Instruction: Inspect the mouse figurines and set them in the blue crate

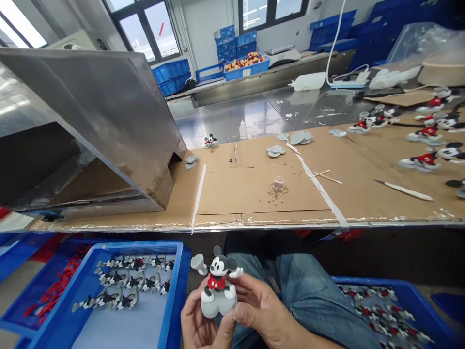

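Down at six o'clock, both hands meet around a mouse figurine (219,287) held over the lap. The left hand (198,325) cups it from below, its fingers curled against the grey heart-shaped base (217,306) and the thumb pressing the base's front. The right hand (262,310) grips from the other side, its fingers pressed together along the figurine's flank, the index fingertip touching the raised white glove. A loose grey part (198,263) shows just beside the figurine's head at eleven o'clock; what supports it cannot be told.

At eight o'clock a blue tray (174,291) holds rows of black-and-white figurine parts (127,283), with red pieces (58,286) in the bin beyond it. At four o'clock another blue tray (417,291) carries more figurines lying flat.

Farther off, at twelve o'clock, the cardboard-covered bench (236,194) bears a small clear cup (278,183), grey bases (276,151) and a white stick tool (405,190). At two o'clock finished figurines (428,159) lie in a group. At ten o'clock stands a slanted metal housing (94,111). Far away at twelve, blue crates (236,41) are stacked by the windows.
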`<state>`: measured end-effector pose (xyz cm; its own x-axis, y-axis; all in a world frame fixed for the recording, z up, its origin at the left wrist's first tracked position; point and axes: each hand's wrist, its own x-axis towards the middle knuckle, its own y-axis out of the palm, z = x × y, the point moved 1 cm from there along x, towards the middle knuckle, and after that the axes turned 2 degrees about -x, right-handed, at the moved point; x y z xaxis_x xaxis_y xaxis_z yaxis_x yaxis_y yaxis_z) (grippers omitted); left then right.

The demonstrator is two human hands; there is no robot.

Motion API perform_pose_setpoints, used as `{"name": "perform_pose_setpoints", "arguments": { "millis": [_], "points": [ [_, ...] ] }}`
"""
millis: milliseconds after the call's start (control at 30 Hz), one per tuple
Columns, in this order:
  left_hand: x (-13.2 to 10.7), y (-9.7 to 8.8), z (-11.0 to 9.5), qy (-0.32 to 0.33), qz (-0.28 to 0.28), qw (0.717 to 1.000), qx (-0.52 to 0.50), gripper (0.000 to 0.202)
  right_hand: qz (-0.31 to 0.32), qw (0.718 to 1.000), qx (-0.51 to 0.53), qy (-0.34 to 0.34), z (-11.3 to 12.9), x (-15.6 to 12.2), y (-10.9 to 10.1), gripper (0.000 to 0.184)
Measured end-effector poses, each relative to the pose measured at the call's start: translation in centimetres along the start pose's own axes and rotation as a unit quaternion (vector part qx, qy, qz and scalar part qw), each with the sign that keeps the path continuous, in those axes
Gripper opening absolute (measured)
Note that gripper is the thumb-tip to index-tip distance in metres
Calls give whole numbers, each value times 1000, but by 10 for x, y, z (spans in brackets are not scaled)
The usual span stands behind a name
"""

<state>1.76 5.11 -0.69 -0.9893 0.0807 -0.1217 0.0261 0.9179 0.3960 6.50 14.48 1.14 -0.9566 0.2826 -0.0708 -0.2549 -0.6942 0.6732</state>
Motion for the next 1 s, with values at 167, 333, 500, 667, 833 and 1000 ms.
{"name": "perform_pose_setpoints", "arguments": {
  "millis": [167,333,500,667,833,1000],
  "points": [
    [-1,-3,11,65,-24,997,46,57,7,991,118,56,-4,-6,5,56],
    [-2,-2,17,61,-20,995,74,55,12,985,166,36,2,-7,9,46],
    [4,-15,22,52,13,987,154,55,21,999,43,12,-1,-7,4,62],
    [1,-23,31,0,33,990,138,56,-31,998,-45,40,-8,-10,-5,72],
    [-5,-18,36,19,8,993,113,53,-41,998,-31,43,-4,-13,-7,87],
    [-8,-12,35,-44,-3,994,97,56,-67,992,79,67,-2,-14,-9,83]
  ]
}}
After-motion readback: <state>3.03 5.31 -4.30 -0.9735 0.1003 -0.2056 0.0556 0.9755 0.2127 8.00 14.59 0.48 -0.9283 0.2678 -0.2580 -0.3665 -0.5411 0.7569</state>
